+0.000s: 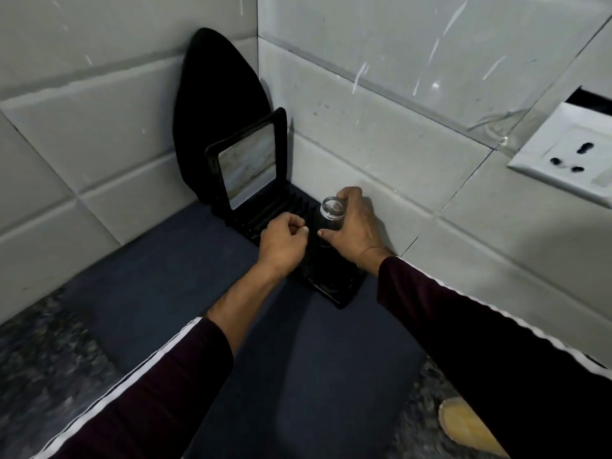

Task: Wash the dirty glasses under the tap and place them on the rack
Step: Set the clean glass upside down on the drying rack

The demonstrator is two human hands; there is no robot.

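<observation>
A clear glass (332, 210) stands upside down on the black pegged rack (334, 286) in the corner of the counter, its thick base facing up. My right hand (356, 230) grips the glass from the right, fingers over the base and thumb low on its side. My left hand (284, 241) hovers just left of the glass above the rack, its fingers curled with nothing in them.
A black-framed tray (248, 164) leans upright at the rack's far end, with a large black oval board (218, 104) behind it in the tiled corner. A white wall socket (569, 154) sits at right. A dark mat (198, 286) covers the speckled counter; a yellowish object (463, 429) lies at bottom right.
</observation>
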